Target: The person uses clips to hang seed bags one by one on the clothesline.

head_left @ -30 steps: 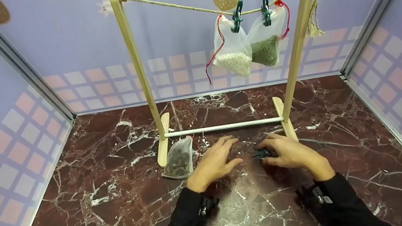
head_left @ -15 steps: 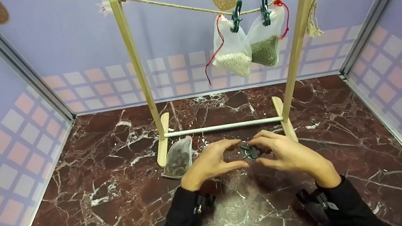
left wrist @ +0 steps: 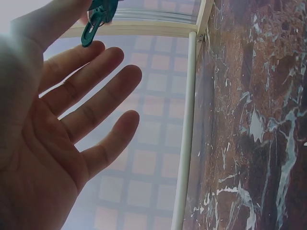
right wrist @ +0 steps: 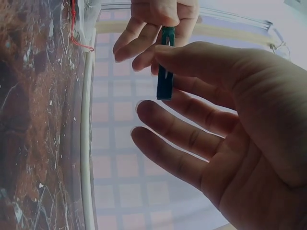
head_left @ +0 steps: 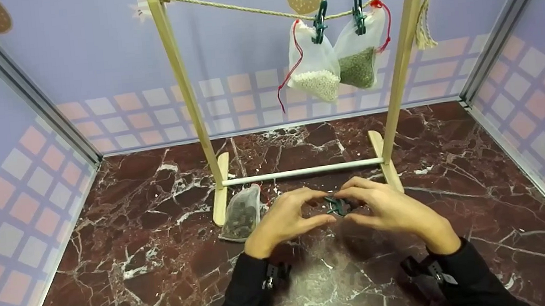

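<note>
Between my two hands, above the table, is a dark green clothespin [head_left: 337, 205]. My right hand [head_left: 388, 207] pinches it between thumb and forefinger; the right wrist view shows the clothespin [right wrist: 165, 87] upright, its other fingers spread apart. At the opposite end my left hand [head_left: 291, 217] grips it with thumb and forefinger, and the remaining left fingers [left wrist: 91, 108] stretch out loosely. Left of my left hand, a mesh drawstring bag [head_left: 242, 216] with dark, roundish pieces inside lies on the table by the stand's left foot.
A wooden stand [head_left: 186, 86] holds a sagging rope [head_left: 238, 9]. Two similar clothespins fasten a bag of white grains [head_left: 317, 82] and a bag of green grains [head_left: 358, 67] on it. A white bar [head_left: 304, 171] joins the feet above the marbled tabletop [head_left: 130, 286].
My right hand has brought the clothespin left, and my left hand has come in to meet it, thumb and forefinger closing on its near end. The bags stay put.
</note>
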{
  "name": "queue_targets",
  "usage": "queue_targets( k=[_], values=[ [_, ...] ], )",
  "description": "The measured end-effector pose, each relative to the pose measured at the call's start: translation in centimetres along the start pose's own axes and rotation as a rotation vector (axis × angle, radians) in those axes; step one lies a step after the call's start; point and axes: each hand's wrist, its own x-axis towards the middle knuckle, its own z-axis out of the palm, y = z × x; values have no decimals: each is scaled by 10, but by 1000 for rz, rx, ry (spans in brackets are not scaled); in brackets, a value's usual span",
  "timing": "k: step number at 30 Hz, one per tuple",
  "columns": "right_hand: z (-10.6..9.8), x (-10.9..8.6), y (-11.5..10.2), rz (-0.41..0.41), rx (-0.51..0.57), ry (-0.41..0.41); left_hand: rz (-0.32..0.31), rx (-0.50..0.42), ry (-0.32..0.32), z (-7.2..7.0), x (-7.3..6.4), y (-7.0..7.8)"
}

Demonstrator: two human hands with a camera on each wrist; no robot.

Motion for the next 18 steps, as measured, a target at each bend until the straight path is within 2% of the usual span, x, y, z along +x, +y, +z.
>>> queue_targets(
  k=[18],
  values=[
    [2, 2, 0, -54, -5, 59, 63, -22, 66, -8, -1, 0]
  ],
)
